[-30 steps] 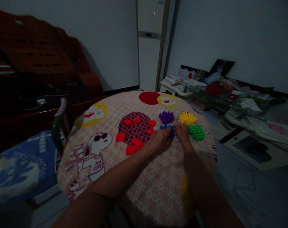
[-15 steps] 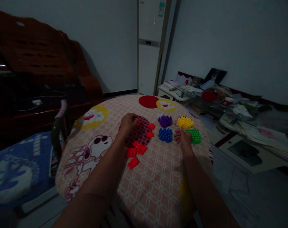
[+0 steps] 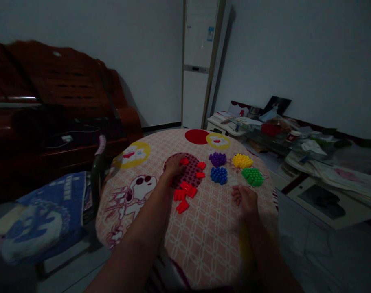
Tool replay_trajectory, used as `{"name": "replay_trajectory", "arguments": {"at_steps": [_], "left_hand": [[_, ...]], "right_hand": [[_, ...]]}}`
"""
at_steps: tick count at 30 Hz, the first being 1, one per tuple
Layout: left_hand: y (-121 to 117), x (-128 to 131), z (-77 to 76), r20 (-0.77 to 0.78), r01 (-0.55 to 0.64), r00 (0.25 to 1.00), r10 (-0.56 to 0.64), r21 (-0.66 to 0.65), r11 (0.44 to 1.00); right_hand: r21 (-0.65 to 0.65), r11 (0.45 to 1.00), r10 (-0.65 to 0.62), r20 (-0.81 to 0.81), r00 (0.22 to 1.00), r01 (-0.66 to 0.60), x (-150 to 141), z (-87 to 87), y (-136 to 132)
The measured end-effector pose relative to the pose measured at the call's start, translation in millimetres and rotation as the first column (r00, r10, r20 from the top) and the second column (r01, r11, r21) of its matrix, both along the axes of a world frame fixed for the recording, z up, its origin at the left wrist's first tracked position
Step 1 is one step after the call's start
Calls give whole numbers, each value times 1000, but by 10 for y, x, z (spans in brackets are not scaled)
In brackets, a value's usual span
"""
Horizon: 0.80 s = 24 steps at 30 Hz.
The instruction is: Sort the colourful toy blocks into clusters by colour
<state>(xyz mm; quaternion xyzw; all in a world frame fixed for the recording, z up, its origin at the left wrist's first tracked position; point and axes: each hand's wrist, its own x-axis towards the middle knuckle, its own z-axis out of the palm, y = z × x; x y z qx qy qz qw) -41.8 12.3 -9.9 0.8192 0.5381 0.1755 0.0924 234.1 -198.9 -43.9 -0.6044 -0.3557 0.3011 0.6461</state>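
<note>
My left hand (image 3: 174,166) is over the left part of a round dark-red spotted patch (image 3: 188,173) on the tablecloth. Its fingertips are closed at a small red plastic piece (image 3: 184,161). Two more red pieces (image 3: 200,175) lie on the patch's right side, and a loose group of several red pieces (image 3: 185,190) spreads along its near edge. My right hand (image 3: 245,198) rests near the table's right side, fingers loosely curled and slightly apart, with nothing visible in them. Beyond it are clusters of small beads: blue (image 3: 218,175), purple (image 3: 218,159), yellow (image 3: 242,161) and green (image 3: 253,177).
The round table wears a patterned cloth (image 3: 203,236). At left stand a chair with a blue cover (image 3: 57,203) and a dark wooden bench (image 3: 69,85). A cluttered low cabinet (image 3: 313,162) runs along the right wall. A tall white appliance (image 3: 196,81) stands in the corner.
My right hand has drawn back toward me, away from the blue and green clusters. My left hand stays at the red piece. The camera view has shifted slightly.
</note>
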Motion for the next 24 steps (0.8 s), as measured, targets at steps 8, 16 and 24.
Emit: {"name": "replay_trajectory", "arguments": {"at_steps": [8, 16, 24], "left_hand": [[-293, 281, 201, 9, 220, 975, -220, -131, 967], [-369, 887, 291, -94, 154, 983, -160, -76, 985], [-597, 722, 363, -58, 40, 997, -44, -55, 998]], "right_hand": [[11, 1000, 0, 62, 998, -1, -21, -17, 37], [28, 1000, 7, 45, 999, -9, -30, -9, 66], [25, 1000, 18, 14, 1000, -19, -29, 17, 98]]}}
